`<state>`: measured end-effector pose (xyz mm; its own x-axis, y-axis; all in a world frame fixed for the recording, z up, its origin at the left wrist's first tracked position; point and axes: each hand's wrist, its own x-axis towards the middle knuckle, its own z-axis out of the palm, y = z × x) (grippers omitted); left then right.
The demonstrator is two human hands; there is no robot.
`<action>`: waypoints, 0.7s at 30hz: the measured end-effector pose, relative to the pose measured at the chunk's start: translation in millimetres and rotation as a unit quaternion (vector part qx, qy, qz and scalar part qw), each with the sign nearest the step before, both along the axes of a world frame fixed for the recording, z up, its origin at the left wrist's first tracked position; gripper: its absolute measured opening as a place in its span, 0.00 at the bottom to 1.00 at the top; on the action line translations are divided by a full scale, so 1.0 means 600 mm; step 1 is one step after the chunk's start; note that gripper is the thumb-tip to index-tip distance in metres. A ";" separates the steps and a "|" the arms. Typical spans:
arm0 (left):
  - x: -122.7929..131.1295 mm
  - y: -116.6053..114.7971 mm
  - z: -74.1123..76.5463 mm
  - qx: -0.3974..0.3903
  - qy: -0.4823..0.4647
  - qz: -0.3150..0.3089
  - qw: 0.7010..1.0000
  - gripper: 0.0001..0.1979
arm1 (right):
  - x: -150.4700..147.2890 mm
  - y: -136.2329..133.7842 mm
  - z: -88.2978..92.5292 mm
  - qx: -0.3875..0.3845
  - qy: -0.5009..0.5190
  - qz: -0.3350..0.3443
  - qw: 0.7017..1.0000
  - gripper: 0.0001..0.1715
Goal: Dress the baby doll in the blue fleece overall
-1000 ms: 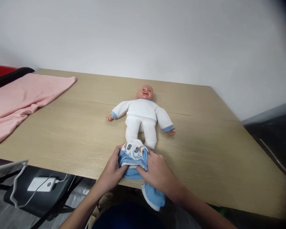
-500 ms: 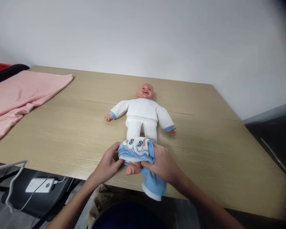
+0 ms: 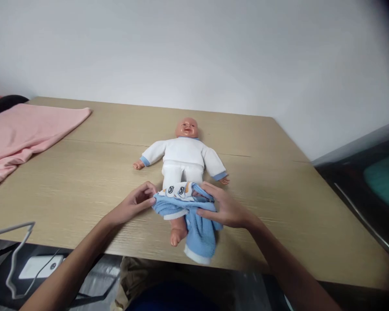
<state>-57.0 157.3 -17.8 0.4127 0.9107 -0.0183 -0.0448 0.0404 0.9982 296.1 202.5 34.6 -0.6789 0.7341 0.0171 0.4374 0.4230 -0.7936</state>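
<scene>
A baby doll [image 3: 183, 151] in a white top with blue cuffs lies on its back, head toward the wall. Blue toddler-style pants [image 3: 199, 233] with a white hem and a printed cartoon face are bunched around its lower legs. One bare foot [image 3: 177, 235] pokes out of a leg opening; the other foot is hidden in the cloth. My left hand [image 3: 134, 202] pinches the pants' edge on the left. On the right, my right hand [image 3: 225, 205] grips the waistband between thumb and fingers, holding it stretched apart.
The doll lies on a wooden table [image 3: 278, 207] against a white wall. A pink cloth [image 3: 29, 134] is spread at the left. Below the front edge, a white power bank [image 3: 40, 267] with cables sits on a dark surface. A dark object with green cloth [image 3: 385, 179] stands at the right.
Both hands have shifted outward on the pants, pulling the waistband wider. More of the bare foot and lower leg shows below the hem. The view has moved slightly to the right.
</scene>
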 end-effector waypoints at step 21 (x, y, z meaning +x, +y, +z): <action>0.065 0.053 0.129 0.233 0.246 -0.078 0.938 0.26 | 0.034 -0.009 -0.014 -0.217 0.139 0.000 0.966 0.41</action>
